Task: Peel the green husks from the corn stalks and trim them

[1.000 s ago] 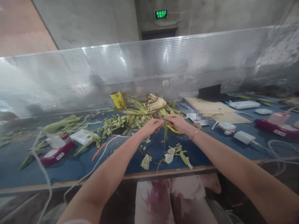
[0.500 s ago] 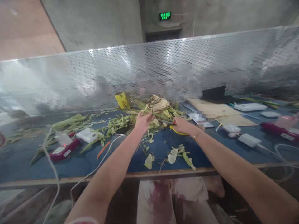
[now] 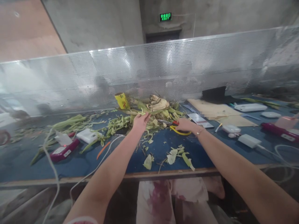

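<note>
My left hand is closed on a piece of green plant stem at the front of a heap of stalks and dried leaves. To its right, my right hand grips scissors with yellow and red handles; their blades point left toward the heap. Short cut green pieces lie left of my left hand. Pale leaf scraps rest on the blue table near its front edge.
A yellow can stands behind the heap. A dark phone, a white device and a purple device with a cable are on the left. Cardboard, chargers and another purple device are on the right. A perforated metal screen runs behind.
My left hand has shifted slightly left. My right hand has moved a little right with the scissors, and more of their blades and yellow handle shows.
</note>
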The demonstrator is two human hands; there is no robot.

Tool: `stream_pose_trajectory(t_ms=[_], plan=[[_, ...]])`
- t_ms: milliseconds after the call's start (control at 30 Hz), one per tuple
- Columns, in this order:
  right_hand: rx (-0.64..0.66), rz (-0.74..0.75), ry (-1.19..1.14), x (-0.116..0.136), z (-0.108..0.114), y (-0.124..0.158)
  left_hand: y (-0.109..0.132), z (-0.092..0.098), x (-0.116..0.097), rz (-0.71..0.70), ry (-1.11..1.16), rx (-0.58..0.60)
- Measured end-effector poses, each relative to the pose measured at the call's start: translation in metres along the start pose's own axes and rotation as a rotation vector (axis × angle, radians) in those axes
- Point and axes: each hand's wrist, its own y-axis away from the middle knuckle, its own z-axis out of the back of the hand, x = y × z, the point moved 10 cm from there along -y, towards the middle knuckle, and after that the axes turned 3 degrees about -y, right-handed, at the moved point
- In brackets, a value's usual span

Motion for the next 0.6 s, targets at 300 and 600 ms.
stream_pose_trajectory(t_ms=[300, 600], plan=[[-0.384, 0.034, -0.207, 0.006, 0.04, 0.009, -0.005, 0.005, -0.006, 0.035, 0.249, -0.042], [-0.245, 0.277, -0.342, 0.058, 0.026, 0.038, -0.003, 0.001, -0.015, 0.016, 0.262, -0.007]])
